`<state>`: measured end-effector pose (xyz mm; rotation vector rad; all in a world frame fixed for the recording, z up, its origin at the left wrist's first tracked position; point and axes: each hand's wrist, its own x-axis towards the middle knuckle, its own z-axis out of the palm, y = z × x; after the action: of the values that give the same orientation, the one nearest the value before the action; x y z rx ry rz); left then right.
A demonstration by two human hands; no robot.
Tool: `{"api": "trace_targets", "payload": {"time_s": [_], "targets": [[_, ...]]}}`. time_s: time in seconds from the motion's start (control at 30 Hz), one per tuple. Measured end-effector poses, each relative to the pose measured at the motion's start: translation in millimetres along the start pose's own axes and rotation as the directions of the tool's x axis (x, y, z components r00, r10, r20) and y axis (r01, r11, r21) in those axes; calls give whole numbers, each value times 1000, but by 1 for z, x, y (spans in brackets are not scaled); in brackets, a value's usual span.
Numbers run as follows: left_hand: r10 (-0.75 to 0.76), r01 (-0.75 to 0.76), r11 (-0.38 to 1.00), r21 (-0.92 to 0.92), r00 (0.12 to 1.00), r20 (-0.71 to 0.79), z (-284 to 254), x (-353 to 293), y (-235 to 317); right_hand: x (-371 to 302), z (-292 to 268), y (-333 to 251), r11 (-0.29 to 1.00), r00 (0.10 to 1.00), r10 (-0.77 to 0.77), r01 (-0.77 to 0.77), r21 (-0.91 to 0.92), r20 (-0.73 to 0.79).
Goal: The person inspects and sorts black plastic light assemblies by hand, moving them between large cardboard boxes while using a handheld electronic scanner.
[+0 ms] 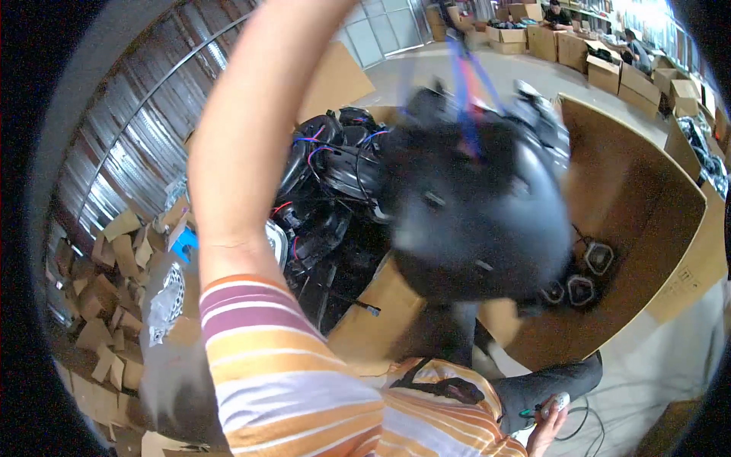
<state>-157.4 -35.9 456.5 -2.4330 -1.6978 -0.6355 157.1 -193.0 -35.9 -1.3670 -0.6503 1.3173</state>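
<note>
My bare left forearm (236, 152) rises from a striped sleeve to the top edge, where my left hand is out of the frame. To the right of it, a large rounded black plastic housing (480, 221) hangs, smeared by motion. Blue and red wires (467, 91) run up from its top; what they lead to is not clear. Low on the right, my right hand (547, 430) is closed around a small white rounded object (561, 401). A green bit (527, 413) shows beside that hand. The object's kind cannot be made out.
A big open cardboard box (632, 190) stands around the housing, with several black parts inside. Black wired parts (343, 171) are piled at left. A black cable (598, 426) lies on the floor at right. Cardboard pieces (106, 297) heap far left; people (558, 17) sit among boxes behind.
</note>
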Motion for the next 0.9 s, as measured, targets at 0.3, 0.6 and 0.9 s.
{"api": "trace_targets", "payload": {"time_s": [0.3, 0.6, 0.9], "targets": [[-434, 483, 870, 97, 845, -313, -82, -93, -99, 19, 23, -16, 992, 984, 43, -21, -123, 175], [-585, 668, 718, 194, 731, -353, -68, -214, -162, 20, 70, -53, 969, 910, 109, -7, -249, 400], [-585, 700, 713, 41, 627, -515, 2, -291, -207, 30, 59, -38, 948, 894, 125, 21, -318, 430]]}}
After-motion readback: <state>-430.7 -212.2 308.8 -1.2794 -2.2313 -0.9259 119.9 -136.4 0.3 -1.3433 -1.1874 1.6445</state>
